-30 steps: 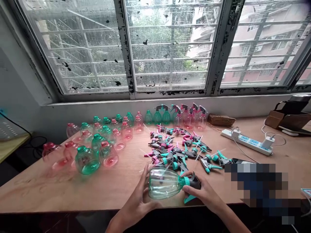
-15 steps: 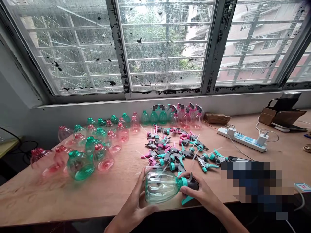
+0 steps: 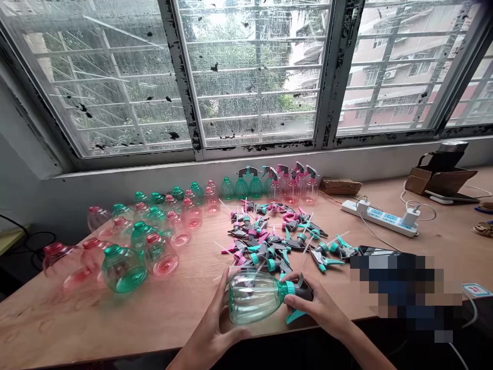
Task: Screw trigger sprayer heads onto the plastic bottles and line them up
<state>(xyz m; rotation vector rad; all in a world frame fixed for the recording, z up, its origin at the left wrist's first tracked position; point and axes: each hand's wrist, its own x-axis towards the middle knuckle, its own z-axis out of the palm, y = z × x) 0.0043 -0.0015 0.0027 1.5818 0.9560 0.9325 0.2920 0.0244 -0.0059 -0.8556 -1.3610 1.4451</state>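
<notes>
A clear green spray bottle [image 3: 254, 298] lies sideways in front of me, just above the table's front edge. My left hand [image 3: 215, 321] cups its base end, fingers behind it and thumb underneath. At the neck, my right hand [image 3: 316, 303] pinches the turquoise collar of a grey and turquoise spray head [image 3: 289, 291], which sits on the bottle's mouth. The turquoise trigger hangs below the right fingers. Just beyond the bottle lies a pile of loose spray heads [image 3: 269, 241], pink-grey and turquoise-grey, with thin straws.
Several open green and pink bottles [image 3: 125, 270] stand at left. Along the wall are bottles with spray heads fitted [image 3: 254, 182]. A power strip [image 3: 381, 218], a brown package [image 3: 341, 186] and a cardboard stand [image 3: 439, 180] are at right. A pixelated patch hides the front right.
The view has shifted slightly, moving the scene a little to the left. Both hands keep their hold on the bottle and its spray head.
</notes>
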